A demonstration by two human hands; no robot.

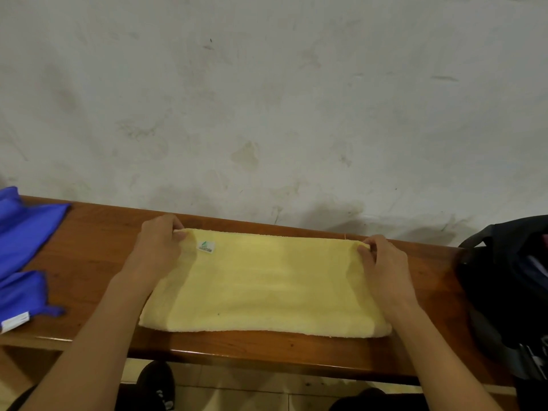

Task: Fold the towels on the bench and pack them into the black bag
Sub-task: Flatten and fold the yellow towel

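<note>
Folding was in hand: the towel's (267, 280) far corners were pinched by left hand (160, 238) and right hand (382, 259); halving seemed next.

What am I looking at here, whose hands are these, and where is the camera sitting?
There is no machine: a person wears a camera on the head, looking forward and down. The left hand and right hand each pinch a far corner of a yellow towel lying folded on a wooden bench against a wall. Blue towels lie at the bench's left end. A black bag stands open at its right end. Below the bench you see dark shoes on the floor.
</note>
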